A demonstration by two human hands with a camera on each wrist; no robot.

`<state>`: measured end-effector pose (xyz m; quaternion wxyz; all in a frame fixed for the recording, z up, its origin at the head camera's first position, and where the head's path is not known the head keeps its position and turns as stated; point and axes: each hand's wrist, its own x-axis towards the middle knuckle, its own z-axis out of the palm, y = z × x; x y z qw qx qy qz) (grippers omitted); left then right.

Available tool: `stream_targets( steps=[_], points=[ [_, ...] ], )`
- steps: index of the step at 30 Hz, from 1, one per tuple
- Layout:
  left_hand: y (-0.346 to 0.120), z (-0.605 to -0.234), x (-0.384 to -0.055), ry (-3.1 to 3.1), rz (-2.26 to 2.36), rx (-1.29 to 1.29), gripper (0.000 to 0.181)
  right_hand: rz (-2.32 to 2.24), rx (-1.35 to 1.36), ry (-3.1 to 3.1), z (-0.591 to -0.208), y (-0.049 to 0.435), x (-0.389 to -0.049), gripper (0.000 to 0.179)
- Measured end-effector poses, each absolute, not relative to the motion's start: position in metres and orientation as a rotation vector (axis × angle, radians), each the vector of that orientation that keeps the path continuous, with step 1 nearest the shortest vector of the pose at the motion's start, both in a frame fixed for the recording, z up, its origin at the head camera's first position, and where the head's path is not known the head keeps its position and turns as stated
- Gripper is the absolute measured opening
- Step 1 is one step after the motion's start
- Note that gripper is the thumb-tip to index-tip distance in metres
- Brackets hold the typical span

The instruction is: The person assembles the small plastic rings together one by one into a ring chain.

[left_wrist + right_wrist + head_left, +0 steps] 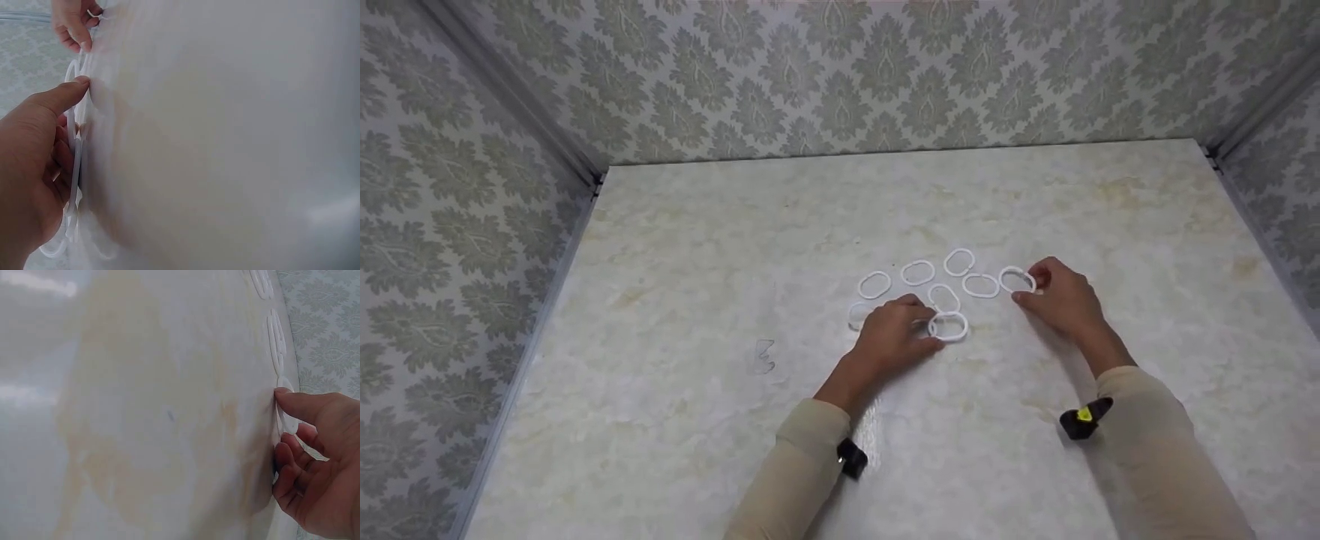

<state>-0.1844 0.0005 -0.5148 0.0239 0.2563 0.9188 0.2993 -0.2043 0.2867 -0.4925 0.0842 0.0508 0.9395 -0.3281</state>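
White oval plastic rings, like shower curtain rings, lie loosely grouped on the table. My left hand (892, 334) pinches one white oval ring (966, 328) by its left end, thumb in front and fingers behind. Another ring shows through this one, overlapping it in the head view. Farther right, my right hand (1065, 296) has its thumb and a finger at the right end of another ring (1012, 268), low over the tabletop. The right wrist view shows the thumb on the edge of that ring (288, 419). Left fingers partly hide a ring (852, 315) behind them.
Several more rings lie behind and between the hands, among them one at the left (862, 283) and one at the back (949, 259). A clear piece with a jagged outline (766, 356) lies left of the left hand. Patterned walls (840, 82) border the marbled table (660, 450).
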Motion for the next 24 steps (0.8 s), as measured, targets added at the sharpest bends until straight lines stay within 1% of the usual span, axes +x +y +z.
stream_targets(
  steps=[12, 24],
  points=[
    [0.002, -0.515, -0.183, 2.828, 0.906, 0.771, 0.038, -1.103, 0.095, 2.828, -0.496, 0.295, -0.2, 0.038],
    [0.0, -0.516, -0.183, 2.821, 0.962, 0.764, 0.039, -1.32, 0.22, 2.659, -0.496, 0.303, -0.202, 0.034]
  ],
)
